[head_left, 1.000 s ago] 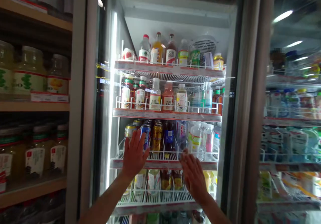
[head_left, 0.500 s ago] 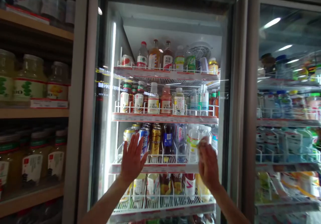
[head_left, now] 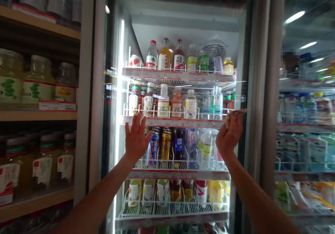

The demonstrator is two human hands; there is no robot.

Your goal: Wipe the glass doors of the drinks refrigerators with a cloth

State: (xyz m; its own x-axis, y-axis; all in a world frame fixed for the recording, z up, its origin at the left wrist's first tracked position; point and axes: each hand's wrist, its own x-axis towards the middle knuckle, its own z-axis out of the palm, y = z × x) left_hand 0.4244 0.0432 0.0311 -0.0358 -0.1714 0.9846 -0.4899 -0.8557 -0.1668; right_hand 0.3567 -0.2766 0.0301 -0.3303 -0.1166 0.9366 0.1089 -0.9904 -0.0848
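Our right hand [head_left: 230,134] has risen and shifted rightward; our left hand [head_left: 136,139] has also risen. We find the right partly curled on a crumpled cloth [head_left: 238,112] near the right edge of the glass door [head_left: 188,28], the left spread, holding nothing. Both obstruct shelved drinks [head_left: 166,145].

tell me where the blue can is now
In the head view, the blue can appears just left of centre, between the left hand and the gold can.
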